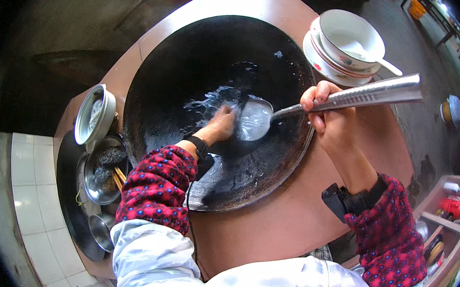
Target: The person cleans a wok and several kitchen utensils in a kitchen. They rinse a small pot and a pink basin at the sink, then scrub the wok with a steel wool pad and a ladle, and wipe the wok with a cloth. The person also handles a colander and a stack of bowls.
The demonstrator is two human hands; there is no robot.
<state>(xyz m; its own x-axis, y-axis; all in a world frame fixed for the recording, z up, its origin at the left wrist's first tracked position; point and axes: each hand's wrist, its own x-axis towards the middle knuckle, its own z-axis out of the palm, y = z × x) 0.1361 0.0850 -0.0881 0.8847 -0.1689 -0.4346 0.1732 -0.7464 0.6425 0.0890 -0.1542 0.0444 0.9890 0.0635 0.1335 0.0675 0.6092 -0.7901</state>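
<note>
A large dark wok (170, 71) is set into the tiled stove top, with some water in its bottom. My right hand (332, 116) grips the handle of a metal wok ladle (256, 120) near the wok's right rim. The ladle's wide bowl is down in the middle of the wok and looks wet. Close to the left of that bowl is my left hand (220, 125), blurred, its fingers low at the splashing water. Whether those fingers hold anything is hidden.
Right of the wok stand stacked bowls (350, 39) with a white spoon (389, 67). At left are a pale basin (95, 116), a metal bowl (103, 191) with scouring pads and chopsticks, and a small metal pot (101, 230). A shelf (446, 222) holds jars at lower right.
</note>
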